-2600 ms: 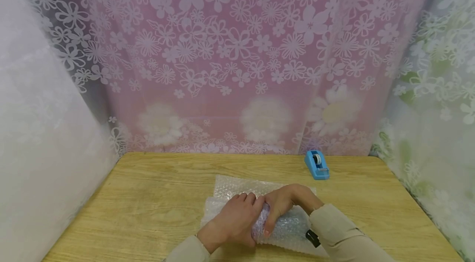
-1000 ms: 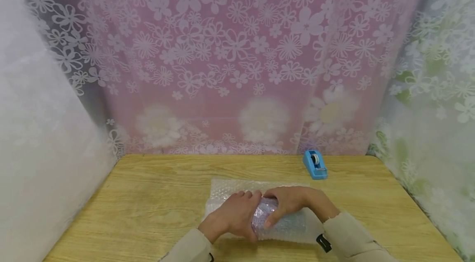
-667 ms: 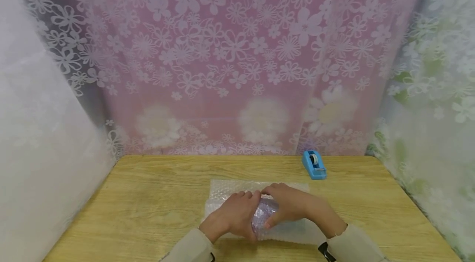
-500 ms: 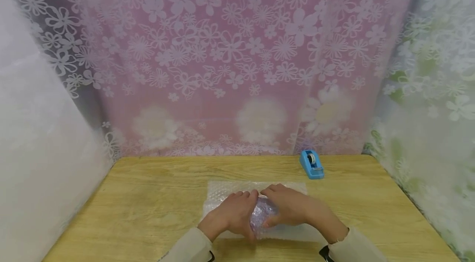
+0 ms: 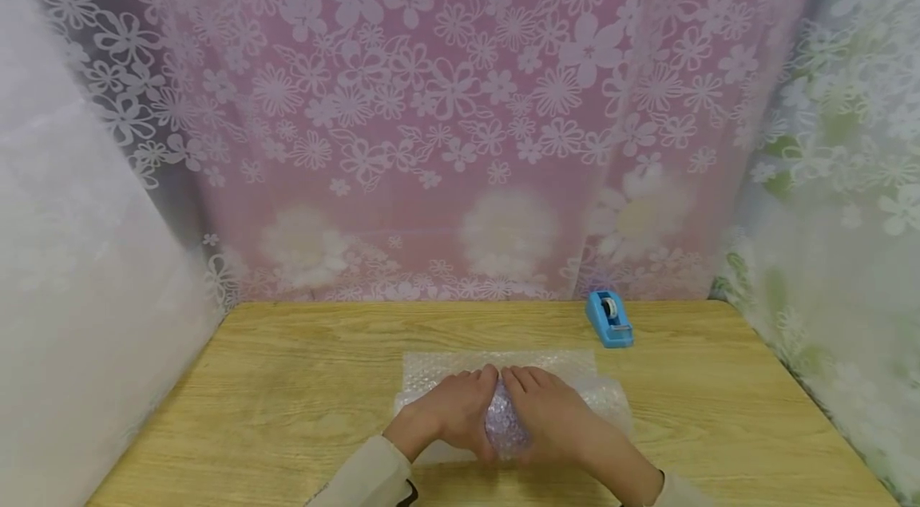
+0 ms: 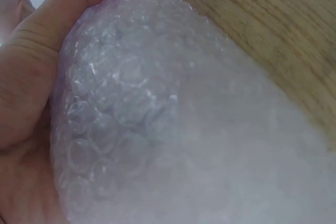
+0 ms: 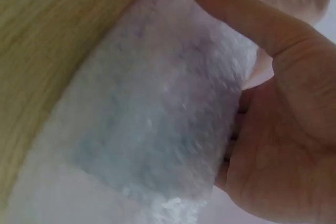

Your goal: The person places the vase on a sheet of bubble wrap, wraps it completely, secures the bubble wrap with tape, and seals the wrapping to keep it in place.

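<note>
Pink curtain (image 5: 460,92), floral, at 12 o'clock; pale curtains (image 5: 79,235) at 9 and 3. Counter (image 5: 309,379), wood-grained. Bubble wrap (image 5: 496,362), clear, flat on the counter at the bundle's 12 o'clock side. Wrapped bundle (image 5: 506,425), lilac, lying toward the counter's 6 o'clock edge; long axis 9 to 3; which end leads, cannot tell. Left hand (image 5: 454,411) at 9, right hand (image 5: 553,415) at 3: fingers partly curled, both gripping the bundle. Tape dispenser (image 5: 609,321), blue, between 1 and 2 o'clock from bundle.
</note>
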`<move>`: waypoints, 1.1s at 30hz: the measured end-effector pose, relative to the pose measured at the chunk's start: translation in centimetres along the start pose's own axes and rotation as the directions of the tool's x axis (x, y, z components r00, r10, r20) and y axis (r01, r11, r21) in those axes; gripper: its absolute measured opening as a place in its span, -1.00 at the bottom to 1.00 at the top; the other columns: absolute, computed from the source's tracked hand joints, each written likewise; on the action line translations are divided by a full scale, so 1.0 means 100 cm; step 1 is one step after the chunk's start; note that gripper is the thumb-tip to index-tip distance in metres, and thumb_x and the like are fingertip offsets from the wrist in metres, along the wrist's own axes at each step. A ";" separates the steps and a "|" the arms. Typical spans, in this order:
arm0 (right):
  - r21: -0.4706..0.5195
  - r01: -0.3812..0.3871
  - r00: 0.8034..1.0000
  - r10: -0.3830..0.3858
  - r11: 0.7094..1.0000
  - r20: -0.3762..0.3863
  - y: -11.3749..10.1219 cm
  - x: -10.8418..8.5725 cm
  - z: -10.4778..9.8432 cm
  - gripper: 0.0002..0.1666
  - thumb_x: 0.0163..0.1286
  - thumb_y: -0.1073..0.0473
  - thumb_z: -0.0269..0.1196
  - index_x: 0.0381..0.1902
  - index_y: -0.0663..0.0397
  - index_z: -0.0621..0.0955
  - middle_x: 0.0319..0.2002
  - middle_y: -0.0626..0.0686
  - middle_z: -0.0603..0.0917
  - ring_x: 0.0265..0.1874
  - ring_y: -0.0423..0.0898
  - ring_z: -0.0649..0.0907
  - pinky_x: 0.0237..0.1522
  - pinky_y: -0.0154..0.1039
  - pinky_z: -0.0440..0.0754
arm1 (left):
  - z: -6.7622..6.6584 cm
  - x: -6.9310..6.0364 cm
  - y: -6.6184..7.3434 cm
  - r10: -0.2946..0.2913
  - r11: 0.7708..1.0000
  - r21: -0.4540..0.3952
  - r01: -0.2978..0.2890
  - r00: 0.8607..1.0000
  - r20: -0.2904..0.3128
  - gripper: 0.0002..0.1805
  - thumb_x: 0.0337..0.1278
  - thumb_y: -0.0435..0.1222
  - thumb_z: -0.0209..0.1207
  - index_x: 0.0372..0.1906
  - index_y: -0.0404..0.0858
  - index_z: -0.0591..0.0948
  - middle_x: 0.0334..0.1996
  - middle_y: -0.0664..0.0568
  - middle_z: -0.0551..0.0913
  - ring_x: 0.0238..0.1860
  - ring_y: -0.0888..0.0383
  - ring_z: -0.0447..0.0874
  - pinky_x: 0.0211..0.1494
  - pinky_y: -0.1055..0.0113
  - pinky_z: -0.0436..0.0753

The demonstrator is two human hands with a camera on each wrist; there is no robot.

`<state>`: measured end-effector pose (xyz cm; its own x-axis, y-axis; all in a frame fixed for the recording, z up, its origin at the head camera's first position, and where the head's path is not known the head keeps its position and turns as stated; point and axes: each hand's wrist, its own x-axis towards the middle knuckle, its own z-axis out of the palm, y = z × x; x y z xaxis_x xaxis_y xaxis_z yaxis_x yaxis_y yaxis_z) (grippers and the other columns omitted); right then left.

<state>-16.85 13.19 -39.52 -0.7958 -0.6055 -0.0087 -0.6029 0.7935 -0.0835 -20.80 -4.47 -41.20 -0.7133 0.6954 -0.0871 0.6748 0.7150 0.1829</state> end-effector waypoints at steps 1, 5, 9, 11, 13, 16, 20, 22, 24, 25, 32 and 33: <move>-0.017 -0.005 1.000 0.004 1.000 -0.013 -0.001 0.000 0.002 0.19 -0.08 -0.23 0.47 0.31 0.42 0.29 0.25 0.27 0.38 0.24 0.17 0.36 0.23 0.06 0.30 | 0.000 0.000 -0.001 -0.003 1.000 -0.008 0.003 1.000 0.009 -0.11 -0.56 0.06 0.54 -0.05 -0.21 0.32 -0.35 0.11 0.45 -0.34 0.17 0.51 -0.24 0.31 0.54; -0.068 -0.026 0.998 0.022 0.997 -0.066 -0.005 -0.001 0.010 0.23 -0.12 -0.25 0.49 0.32 0.41 0.28 0.26 0.27 0.37 0.24 0.17 0.36 0.24 0.04 0.29 | -0.002 0.002 -0.001 -0.013 1.000 -0.027 0.014 0.999 0.034 -0.10 -0.54 0.06 0.55 -0.02 -0.22 0.32 -0.39 0.09 0.47 -0.35 0.18 0.52 -0.24 0.32 0.54; -0.079 -0.024 0.991 0.013 0.997 -0.130 -0.008 0.000 0.016 0.22 -0.12 -0.25 0.49 0.30 0.42 0.28 0.24 0.28 0.38 0.22 0.18 0.37 0.24 0.04 0.28 | -0.004 0.003 -0.001 -0.021 0.999 -0.045 0.024 0.998 0.059 -0.10 -0.52 0.05 0.54 0.00 -0.23 0.32 -0.37 0.08 0.50 -0.32 0.19 0.54 -0.21 0.35 0.55; -0.074 -0.010 0.985 -0.002 0.997 -0.171 -0.008 0.000 0.019 0.20 -0.12 -0.26 0.48 0.28 0.41 0.30 0.20 0.26 0.41 0.20 0.18 0.38 0.24 0.04 0.29 | -0.005 0.004 -0.002 -0.029 0.997 -0.066 0.034 0.997 0.077 -0.10 -0.49 0.04 0.55 0.02 -0.23 0.32 -0.33 0.06 0.52 -0.28 0.18 0.56 -0.18 0.36 0.55; -0.073 -0.001 0.977 -0.014 0.997 -0.213 -0.008 0.002 0.022 0.16 -0.13 -0.27 0.48 0.23 0.39 0.33 0.14 0.24 0.45 0.16 0.16 0.41 0.22 0.03 0.31 | -0.005 0.007 -0.003 -0.029 0.996 -0.087 0.037 0.995 0.093 -0.11 -0.48 0.01 0.54 0.03 -0.24 0.33 -0.29 0.06 0.53 -0.26 0.20 0.56 -0.15 0.38 0.54; -0.070 -0.015 0.968 -0.003 0.997 -0.250 -0.006 0.005 0.026 0.11 -0.21 -0.25 0.52 0.16 0.32 0.36 0.04 0.19 0.49 0.08 0.13 0.47 0.18 -0.01 0.37 | -0.007 0.011 -0.005 -0.024 0.989 -0.144 0.042 0.992 0.126 -0.12 -0.45 -0.04 0.55 0.05 -0.26 0.33 -0.24 0.05 0.56 -0.24 0.25 0.55 -0.12 0.42 0.52; -0.035 -0.033 0.964 0.023 0.999 -0.267 -0.003 0.010 0.029 0.09 -0.33 -0.15 0.57 0.09 0.30 0.38 -0.07 0.18 0.50 -0.03 0.11 0.53 0.08 -0.03 0.47 | -0.009 0.016 -0.008 -0.021 0.977 -0.206 0.055 0.986 0.165 -0.14 -0.43 -0.08 0.55 0.04 -0.26 0.33 -0.20 0.07 0.56 -0.23 0.31 0.52 -0.12 0.46 0.51; -0.031 -0.034 0.961 0.024 0.999 -0.274 -0.002 0.011 0.028 0.09 -0.37 -0.15 0.58 0.07 0.31 0.38 -0.11 0.18 0.50 -0.07 0.11 0.54 0.03 -0.04 0.50 | -0.010 0.018 -0.009 -0.021 0.972 -0.227 0.060 0.985 0.173 -0.15 -0.44 -0.09 0.55 0.03 -0.25 0.33 -0.19 0.08 0.56 -0.22 0.32 0.52 -0.11 0.46 0.51; -0.039 -0.029 0.962 0.018 0.999 -0.273 -0.001 0.012 0.027 0.10 -0.39 -0.15 0.58 0.05 0.33 0.38 -0.15 0.18 0.50 -0.11 0.11 0.55 -0.03 -0.04 0.53 | -0.011 0.019 -0.010 -0.013 0.968 -0.246 0.056 0.985 0.174 -0.16 -0.44 -0.09 0.55 0.02 -0.24 0.33 -0.20 0.10 0.54 -0.21 0.31 0.51 -0.11 0.45 0.51; -0.044 -0.033 0.964 0.020 0.998 -0.266 0.000 0.012 0.026 0.09 -0.39 -0.16 0.57 0.04 0.33 0.38 -0.16 0.18 0.50 -0.14 0.10 0.55 -0.05 -0.04 0.54 | -0.012 0.019 -0.010 -0.012 0.965 -0.258 0.057 0.984 0.176 -0.16 -0.44 -0.09 0.55 0.02 -0.24 0.33 -0.21 0.11 0.53 -0.23 0.31 0.51 -0.13 0.45 0.51; -0.002 -0.002 0.986 0.001 1.000 -0.167 0.011 0.018 0.022 0.08 -0.24 -0.25 0.51 0.10 0.33 0.38 -0.13 0.17 0.51 -0.15 0.08 0.53 -0.10 -0.01 0.55 | -0.014 0.024 -0.015 0.005 0.934 -0.350 0.075 0.975 0.223 -0.17 -0.41 -0.07 0.54 0.04 -0.23 0.33 -0.24 0.14 0.48 -0.27 0.30 0.49 -0.17 0.43 0.51; 0.012 0.006 0.988 -0.005 1.000 -0.154 0.013 0.019 0.022 0.10 -0.22 -0.27 0.50 0.11 0.33 0.37 -0.12 0.17 0.51 -0.15 0.07 0.53 -0.11 -0.01 0.55 | -0.014 0.025 -0.016 0.009 0.930 -0.361 0.076 0.973 0.229 -0.16 -0.41 -0.07 0.53 0.05 -0.23 0.33 -0.24 0.15 0.47 -0.26 0.30 0.48 -0.18 0.43 0.51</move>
<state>-18.99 12.90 -41.84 -0.7924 -0.5926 0.1449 -0.6073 0.7887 -0.0955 -23.92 -4.04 -40.39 -0.6447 0.7000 -0.3070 0.5049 0.6916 0.5165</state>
